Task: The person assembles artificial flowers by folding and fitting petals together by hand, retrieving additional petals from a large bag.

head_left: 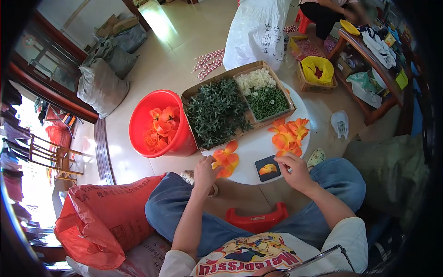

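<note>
On the white round table (302,104), my left hand (205,171) has its fingers closed at the edge of a small group of orange fabric petals (226,159). My right hand (295,171) is bent in a pinch beside a black square pad (260,165); what lies between those fingertips is too small to make out. A yellow-orange petal piece (267,169) rests on the pad. Just beyond my right hand is a pile of orange petals (289,136).
A cardboard box (217,144) holds green plastic leaves, green stems and white flower parts. Left of it stands a red bucket (138,124) with orange flowers. Red sack (106,207), white sack (254,32) and yellow-lined box (318,83) surround me. A person (323,11) sits at back right.
</note>
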### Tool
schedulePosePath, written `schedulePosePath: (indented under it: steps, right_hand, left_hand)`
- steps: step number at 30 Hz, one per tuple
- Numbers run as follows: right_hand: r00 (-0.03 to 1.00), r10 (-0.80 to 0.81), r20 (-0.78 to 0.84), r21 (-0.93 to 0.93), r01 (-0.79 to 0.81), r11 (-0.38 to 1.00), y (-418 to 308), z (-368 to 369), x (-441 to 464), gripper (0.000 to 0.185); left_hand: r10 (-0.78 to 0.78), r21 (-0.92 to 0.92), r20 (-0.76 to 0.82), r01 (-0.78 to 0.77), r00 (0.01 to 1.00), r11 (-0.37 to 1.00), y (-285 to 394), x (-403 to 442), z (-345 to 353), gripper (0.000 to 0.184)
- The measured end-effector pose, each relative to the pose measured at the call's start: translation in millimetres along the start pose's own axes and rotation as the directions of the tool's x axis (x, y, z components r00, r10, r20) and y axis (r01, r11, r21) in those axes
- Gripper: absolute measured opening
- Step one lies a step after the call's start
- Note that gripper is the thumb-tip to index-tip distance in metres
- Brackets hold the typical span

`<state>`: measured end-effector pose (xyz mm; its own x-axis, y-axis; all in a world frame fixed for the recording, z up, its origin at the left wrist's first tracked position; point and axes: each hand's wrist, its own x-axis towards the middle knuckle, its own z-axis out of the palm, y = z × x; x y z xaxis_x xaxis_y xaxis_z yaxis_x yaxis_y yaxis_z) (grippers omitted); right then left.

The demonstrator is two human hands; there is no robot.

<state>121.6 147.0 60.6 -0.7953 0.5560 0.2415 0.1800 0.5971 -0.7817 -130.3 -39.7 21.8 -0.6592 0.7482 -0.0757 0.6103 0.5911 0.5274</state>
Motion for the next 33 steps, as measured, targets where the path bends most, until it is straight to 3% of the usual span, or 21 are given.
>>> schedulePosePath:
  steps: [6, 9, 11, 13, 15, 18, 19, 21, 24, 25, 28, 33]
  right_hand:
    - [0.998, -0.069, -0.012, -0.053, 0.068, 0.996, -6, -4, 1, 0.019]
    - [0.998, -0.051, -0.025, -0.03, 0.05, 0.998, -5, -8, 1, 0.019]
    - [0.996, -0.057, -0.069, -0.018, 0.056, 0.998, -5, -10, 1, 0.02]
    - [0.994, -0.037, -0.103, 0.031, 0.04, 0.999, -7, -11, 1, 0.021]
    - [0.992, 0.009, -0.129, 0.11, 0.005, 0.994, -12, -11, 3, 0.021]
    - [0.995, 0.062, -0.074, 0.182, -0.048, 0.982, -22, -15, 7, 0.025]
    - [0.996, -0.026, -0.087, 0.136, 0.038, 0.99, -26, -15, 10, 0.027]
    - [0.975, -0.201, -0.098, 0.041, 0.206, 0.978, -36, -14, 15, 0.033]
    - [0.992, -0.115, 0.043, 0.163, 0.106, 0.981, -42, -11, 13, 0.041]
    - [0.989, 0.037, 0.142, 0.247, -0.072, 0.966, -42, -11, 12, 0.041]
    - [0.9, 0.289, 0.327, 0.389, -0.407, 0.826, -36, -12, 13, 0.031]
    - [0.888, 0.365, 0.28, 0.577, -0.459, 0.675, -27, -11, 17, 0.013]
  left_hand:
    - [0.019, 0.108, -0.054, -0.013, 0.998, 0.994, -11, 5, 20, 0.02]
    - [-0.024, -0.075, -0.14, 0.014, 0.99, 0.997, -20, 10, 12, 0.018]
    - [-0.085, -0.294, -0.144, 0.039, 0.986, 0.955, -18, 12, -1, 0.017]
    - [-0.175, -0.533, -0.043, 0.125, 0.984, 0.836, -6, 8, -19, 0.015]
    - [-0.17, -0.746, 0.039, 0.142, 0.985, 0.651, 15, 1, -29, 0.015]
    - [-0.081, -0.891, 0.171, 0.189, 0.982, 0.412, 42, -7, -24, 0.016]
    - [-0.037, -0.913, 0.213, 0.212, 0.976, 0.349, 50, -9, -20, 0.017]
    - [0.001, -0.891, 0.257, 0.236, 0.967, 0.387, 67, -16, -13, 0.017]
    - [0.058, -0.884, 0.283, 0.237, 0.957, 0.402, 92, -25, -1, 0.016]
    - [0.081, -0.888, 0.279, 0.225, 0.957, 0.401, 98, -27, 4, 0.016]
    - [0.152, -0.907, 0.28, 0.209, 0.948, 0.366, 119, -29, 2, 0.014]
    - [0.19, -0.911, 0.259, 0.174, 0.947, 0.375, 127, -22, 3, 0.017]
